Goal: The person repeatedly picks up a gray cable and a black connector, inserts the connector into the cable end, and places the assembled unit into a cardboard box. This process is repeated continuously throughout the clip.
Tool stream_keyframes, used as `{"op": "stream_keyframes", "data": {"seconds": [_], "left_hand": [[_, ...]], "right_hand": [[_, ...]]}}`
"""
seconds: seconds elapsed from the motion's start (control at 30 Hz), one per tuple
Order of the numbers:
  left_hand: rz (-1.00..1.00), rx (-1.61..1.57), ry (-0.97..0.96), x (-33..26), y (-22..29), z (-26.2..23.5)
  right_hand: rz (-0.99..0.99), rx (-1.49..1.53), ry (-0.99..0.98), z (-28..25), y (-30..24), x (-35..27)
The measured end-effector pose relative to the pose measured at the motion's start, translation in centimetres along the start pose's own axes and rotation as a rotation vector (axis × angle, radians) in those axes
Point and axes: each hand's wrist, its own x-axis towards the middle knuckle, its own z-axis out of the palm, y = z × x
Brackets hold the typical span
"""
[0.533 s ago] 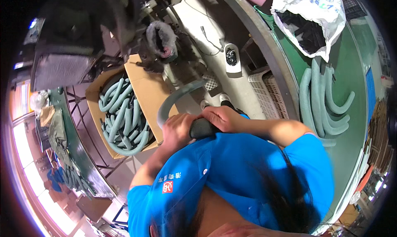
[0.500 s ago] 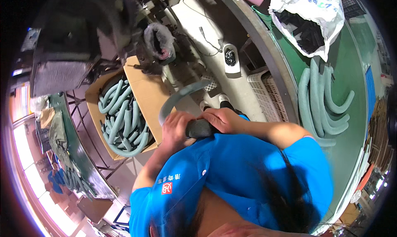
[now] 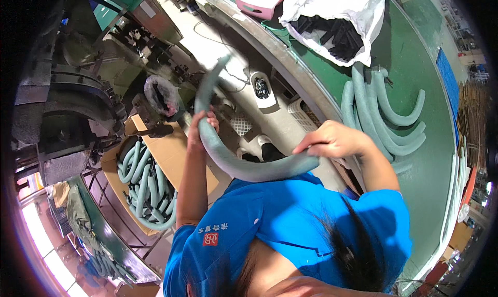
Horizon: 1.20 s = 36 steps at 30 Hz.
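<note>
A long grey-green foam-like tube (image 3: 244, 168), curved into a wide arc, lies across the front of my body. Wrapped round its left stretch is my left hand (image 3: 196, 129), and the tube's far end rises beyond it, slightly blurred. My right hand (image 3: 337, 139) is closed at the tube's right end, thumb and fingers pinching there. Whether a small piece sits in that end is hidden by the fingers. Several similar curved tubes (image 3: 386, 123) rest on the green table (image 3: 436, 126) to my right.
An open cardboard box (image 3: 179, 154) full of tubes stands at left, beside dark machinery (image 3: 78, 97). On the table are a white bag (image 3: 371, 22) of black strips and a pink container (image 3: 254, 5). A white tray (image 3: 265, 101) of small dark parts stands beyond my feet.
My hands were close together at my chest around the tube's dark end. Now they are apart, with the tube swung sideways and its end toward the right. My view has shifted rightward.
</note>
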Motion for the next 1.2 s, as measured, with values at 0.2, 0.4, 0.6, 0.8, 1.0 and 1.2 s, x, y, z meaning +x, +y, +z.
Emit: {"op": "stream_keyframes", "data": {"seconds": [0.2, 0.4, 0.6, 0.8, 1.0, 1.2], "left_hand": [[0.653, 0.911, -0.184, -4.3, -1.9, 11.9], [0.816, 1.56, 0.086, -8.0, -7.3, 7.5], [0.678, 1.708, -0.33, -9.2, -10.6, 9.5], [0.859, 1.238, -0.598, -10.3, -7.7, 15.8], [0.841, 1.143, -0.45, -11.3, -10.3, 13.7], [0.932, 0.949, -0.369, -11.8, -13.0, 15.6]], "right_hand": [[0.32, -0.072, 0.703, -0.3, 4.9, -1.6], [-0.315, 0.751, 0.606, -1.1, -0.3, 6.0], [-0.227, 1.148, 0.283, 5.7, -1.8, 9.8], [-0.147, 0.89, 0.067, 8.1, -3.2, 9.6], [-0.063, 0.752, -0.055, 8.1, -4.5, 8.8], [-0.11, 0.294, -0.023, 12.7, 0.9, 8.2]]}}
